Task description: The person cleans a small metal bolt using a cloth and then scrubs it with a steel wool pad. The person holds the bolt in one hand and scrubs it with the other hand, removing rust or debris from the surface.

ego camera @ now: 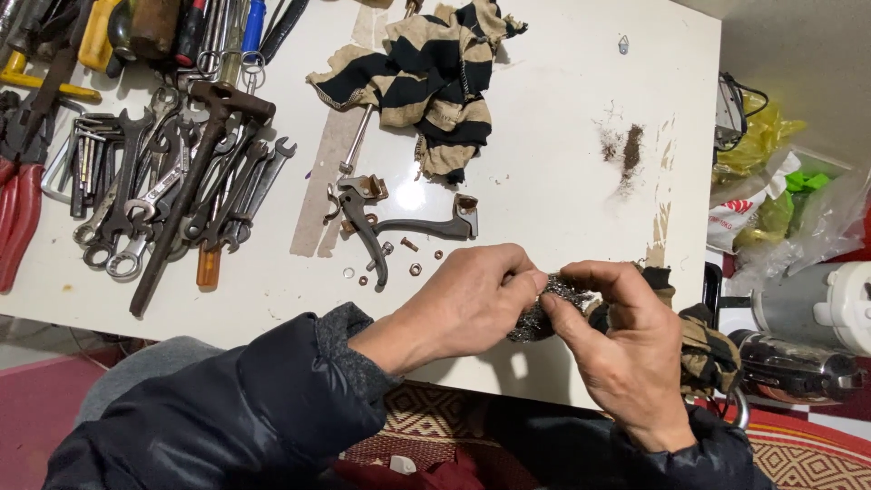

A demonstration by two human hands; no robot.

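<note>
At the far left of the white counter [562, 136] lies a pile of wrenches [172, 191] and other hand tools, with a rusty hammer [195, 186] laid diagonally across them. Right of the pile, a striped cloth [435, 73] sits at the far edge. Near it lie two dark brake levers [399, 222] with small nuts and washers [399, 259] scattered just beside them. At the near edge, the left hand [472, 304] pinches a wad of steel wool [553, 304] between thumb and fingertips. The right hand [621, 349] is closed on the same wad from the right, fingers curled over it. The wad is held above the near edge of the counter. Far right, a patch of brown dust [628, 150] marks the counter.
</note>
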